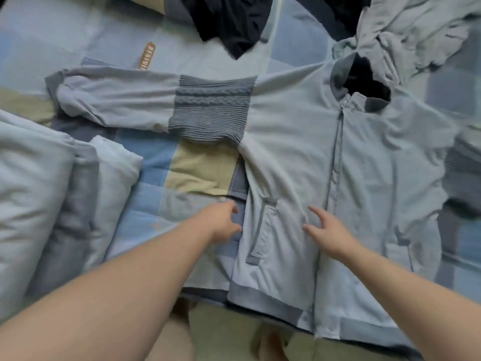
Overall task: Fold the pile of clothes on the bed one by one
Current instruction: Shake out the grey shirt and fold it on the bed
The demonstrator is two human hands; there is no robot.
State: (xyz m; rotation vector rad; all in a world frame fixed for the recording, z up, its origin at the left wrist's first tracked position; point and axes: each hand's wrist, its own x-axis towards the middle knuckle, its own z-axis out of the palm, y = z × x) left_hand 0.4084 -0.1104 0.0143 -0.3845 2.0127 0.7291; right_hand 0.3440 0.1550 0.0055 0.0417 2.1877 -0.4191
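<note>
The jacket (299, 142) lies flat on the bed (203, 175), hem at the near edge, zip running away from me. My left hand (223, 224) is nearer its side seam, half-curled there; I cannot tell if it grips. My right hand (330, 230) is spread wide over the front panel.

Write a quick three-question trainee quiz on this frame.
1. True or false: the jacket lies flat with its zip closed.
2. The right hand has its fingers: A) spread open over the jacket front; B) clenched in a fist; C) pinching the zip.
3. Which hand is at the jacket's side edge, beside the pocket?
Key: 1 true; 2 A; 3 the left hand.
</note>
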